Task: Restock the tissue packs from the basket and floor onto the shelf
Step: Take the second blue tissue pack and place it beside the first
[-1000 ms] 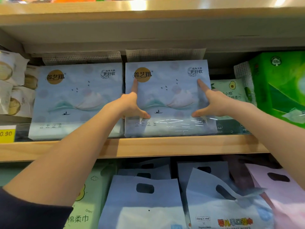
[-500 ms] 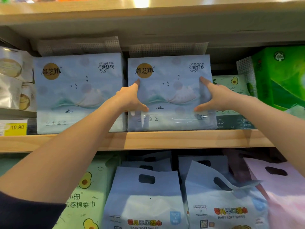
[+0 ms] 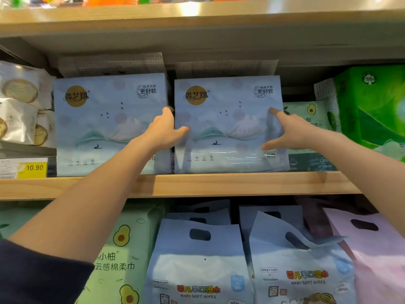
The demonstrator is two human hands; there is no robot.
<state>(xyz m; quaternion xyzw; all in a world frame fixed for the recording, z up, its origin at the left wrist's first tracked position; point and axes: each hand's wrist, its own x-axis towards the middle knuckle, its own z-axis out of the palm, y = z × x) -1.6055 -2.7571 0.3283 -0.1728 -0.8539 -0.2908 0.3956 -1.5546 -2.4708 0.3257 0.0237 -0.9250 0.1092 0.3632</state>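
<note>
Shop shelving fills the view: a wooden shelf (image 3: 197,185) carries two pale blue tissue packs standing upright side by side near its front edge, with green packs to their right and wrapped white packs at the far left. A yellow price tag (image 3: 32,167) sits on the front edge at the left, and bags of baby wipes (image 3: 197,270) stand on the level below.

The right-hand tissue pack (image 3: 228,128) is the one being set. The left hand (image 3: 166,130) clasps its left edge, thumb on the front and fingers tucked into the narrow gap against the neighbouring tissue pack (image 3: 109,123). The right hand (image 3: 291,132) presses its right edge, fingers spread open against the front and side; whether it truly pinches the pack, I cannot tell.

The pack seems all but seated, so the risk lies in letting go. Its soft wrapper gives under the fingers, and it stands close to the front edge; pulling the left fingers out of the tight gap could drag it forward, or tip the neighbour with it, and either could fall onto the baby wipes. Pushing harder on the right could also crowd the avocado-print pack (image 3: 311,115) behind.
</note>
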